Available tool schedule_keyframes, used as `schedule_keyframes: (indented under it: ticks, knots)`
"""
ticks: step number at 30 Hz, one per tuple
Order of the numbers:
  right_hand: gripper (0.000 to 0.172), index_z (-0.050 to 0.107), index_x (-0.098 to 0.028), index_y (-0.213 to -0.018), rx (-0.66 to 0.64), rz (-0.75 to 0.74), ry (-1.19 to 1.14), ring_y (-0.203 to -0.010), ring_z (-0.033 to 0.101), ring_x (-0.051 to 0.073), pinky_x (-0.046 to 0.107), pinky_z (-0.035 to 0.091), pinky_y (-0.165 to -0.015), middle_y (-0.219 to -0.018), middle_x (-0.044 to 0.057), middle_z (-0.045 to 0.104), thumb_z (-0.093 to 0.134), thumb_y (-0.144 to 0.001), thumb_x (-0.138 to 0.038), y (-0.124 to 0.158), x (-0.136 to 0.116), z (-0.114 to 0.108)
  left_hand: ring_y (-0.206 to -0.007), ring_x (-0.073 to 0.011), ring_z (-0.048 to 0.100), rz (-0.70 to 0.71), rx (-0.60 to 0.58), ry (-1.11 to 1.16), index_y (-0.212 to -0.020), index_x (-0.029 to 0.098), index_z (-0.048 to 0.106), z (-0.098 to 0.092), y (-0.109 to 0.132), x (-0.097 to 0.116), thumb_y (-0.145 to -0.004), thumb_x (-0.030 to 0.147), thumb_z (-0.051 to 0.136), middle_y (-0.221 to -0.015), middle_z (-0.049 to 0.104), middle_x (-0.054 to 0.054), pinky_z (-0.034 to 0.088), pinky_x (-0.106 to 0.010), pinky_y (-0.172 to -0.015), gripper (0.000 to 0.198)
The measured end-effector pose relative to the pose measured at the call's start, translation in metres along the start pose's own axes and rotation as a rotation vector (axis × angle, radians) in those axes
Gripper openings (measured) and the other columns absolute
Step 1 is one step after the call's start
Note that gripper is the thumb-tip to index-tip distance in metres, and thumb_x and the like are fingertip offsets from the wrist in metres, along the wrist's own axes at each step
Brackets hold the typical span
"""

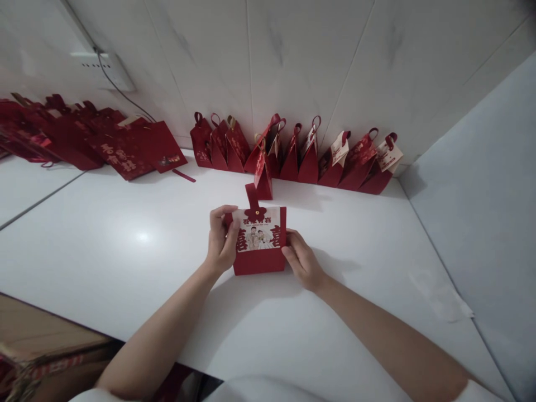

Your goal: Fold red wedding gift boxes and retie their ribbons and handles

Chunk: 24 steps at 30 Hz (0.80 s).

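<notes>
A red gift bag (258,262) with a white printed panel of a couple in wedding clothes is held upright above the white table (167,301). A red strap (252,195) with a small metal stud stands up from its top. My left hand (224,237) grips the bag's left edge, thumb on the front and fingers behind. On the right edge my right hand (304,259) pinches the side, its fingers partly hidden behind the bag.
Several folded red gift boxes (307,164) with loop handles line the wall. One small red box (263,178) stands in front of them. Flat red bags (125,148) are piled at the left, near a loose red strap (184,175). A power socket (104,71) with a cable is behind.
</notes>
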State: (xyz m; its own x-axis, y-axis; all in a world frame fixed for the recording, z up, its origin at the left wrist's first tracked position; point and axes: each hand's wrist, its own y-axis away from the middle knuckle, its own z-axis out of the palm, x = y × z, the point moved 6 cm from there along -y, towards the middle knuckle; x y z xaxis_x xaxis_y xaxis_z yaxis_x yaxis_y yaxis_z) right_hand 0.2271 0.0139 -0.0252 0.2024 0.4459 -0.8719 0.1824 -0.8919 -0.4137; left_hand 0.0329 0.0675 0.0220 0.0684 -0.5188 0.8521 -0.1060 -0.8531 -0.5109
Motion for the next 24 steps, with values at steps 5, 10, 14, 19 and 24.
schedule_keyframes:
  ticks: [5,10,14,19,24]
  knots:
    - [0.034,0.047,-0.024,-0.131,0.011,0.161,-0.104,-0.115,0.06,0.024,0.04,0.05,-0.099,-0.126,0.01,0.061,0.042,-0.102,-0.041,-0.001,0.01,0.0,-0.106,-0.0251,0.063,-0.438,-0.102,0.289,-0.138,0.029,0.043,0.015,0.005,-0.033,-0.094,0.046,0.055,-0.124,0.062,-0.007,0.053,-0.039,-0.092,0.049]
    - [0.045,0.041,-0.026,-0.137,-0.069,0.211,-0.028,-0.121,0.057,0.026,0.045,0.047,-0.104,-0.134,0.01,0.057,0.053,-0.097,-0.043,-0.001,0.015,0.002,-0.119,-0.0332,0.058,-0.661,-0.141,0.386,-0.136,0.024,0.051,0.021,0.007,-0.051,-0.091,0.048,0.057,-0.138,0.058,-0.01,0.05,-0.047,-0.101,0.051]
    - [0.067,0.037,-0.026,-0.144,-0.095,0.202,0.068,-0.125,0.054,0.03,0.051,0.045,-0.106,-0.141,0.011,0.053,0.068,-0.087,-0.044,0.0,0.015,0.003,-0.12,-0.0342,0.059,-0.66,-0.124,0.369,-0.135,0.022,0.053,0.018,0.006,-0.053,-0.09,0.049,0.058,-0.139,0.058,-0.011,0.047,-0.05,-0.105,0.052]
    - [0.069,0.04,-0.028,-0.143,-0.04,0.142,0.106,-0.126,0.054,0.028,0.048,0.046,-0.107,-0.139,0.01,0.053,0.073,-0.083,-0.038,-0.001,0.015,0.003,-0.119,-0.0346,0.06,-0.666,-0.128,0.382,-0.137,0.021,0.052,0.017,0.007,-0.054,-0.089,0.049,0.059,-0.14,0.058,-0.012,0.049,-0.049,-0.103,0.055]
    - [0.068,0.044,-0.028,-0.141,0.047,0.048,0.117,-0.12,0.058,0.027,0.045,0.05,-0.105,-0.135,0.01,0.052,0.073,-0.079,-0.024,-0.001,0.016,-0.001,-0.118,-0.0349,0.061,-0.668,-0.132,0.389,-0.139,0.019,0.052,0.017,0.008,-0.053,-0.089,0.05,0.06,-0.137,0.06,-0.013,0.053,-0.046,-0.098,0.059]
